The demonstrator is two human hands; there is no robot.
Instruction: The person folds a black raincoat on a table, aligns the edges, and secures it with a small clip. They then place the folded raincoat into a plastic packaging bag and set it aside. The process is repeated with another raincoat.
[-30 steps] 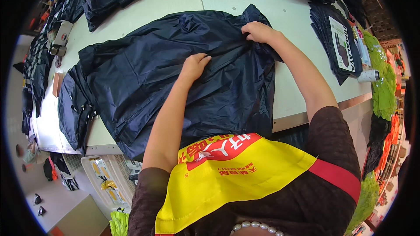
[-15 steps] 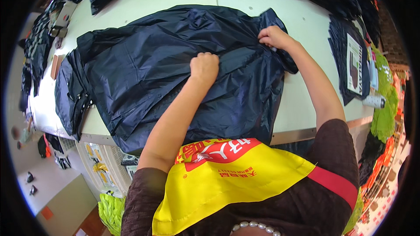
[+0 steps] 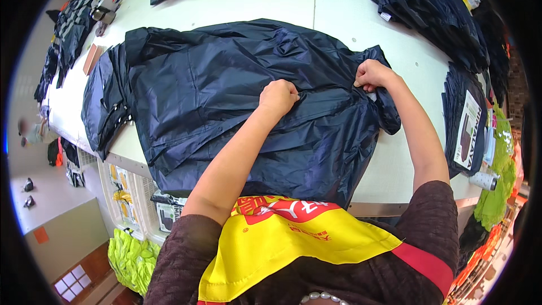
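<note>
A shiny dark navy raincoat point(image 3: 186, 90) lies spread over the white table point(image 3: 226, 5), wrinkled, its lower edge reaching the table's near side. My left hand point(image 3: 279, 96) is closed at the garment's middle, fingers pinching the fabric along a fold. Toward the right end, beside what looks like a bunched sleeve or collar, my right hand point(image 3: 372, 75) pinches the cloth between thumb and fingers. Small light snaps show at the raincoat's left end. The parts of the fabric under my wrists are hidden.
Stacks of folded dark garments point(image 3: 429, 17) lie at the far right and far left. A labelled dark package point(image 3: 466, 124) and a pale cylinder point(image 3: 483, 181) sit at the right edge. White crates point(image 3: 127, 192) and bright green bundles point(image 3: 132, 260) stand below the table.
The whole view has shifted, so the raincoat and table appear lower and to the right. Both hands keep their grip at about the same spots on the fabric.
</note>
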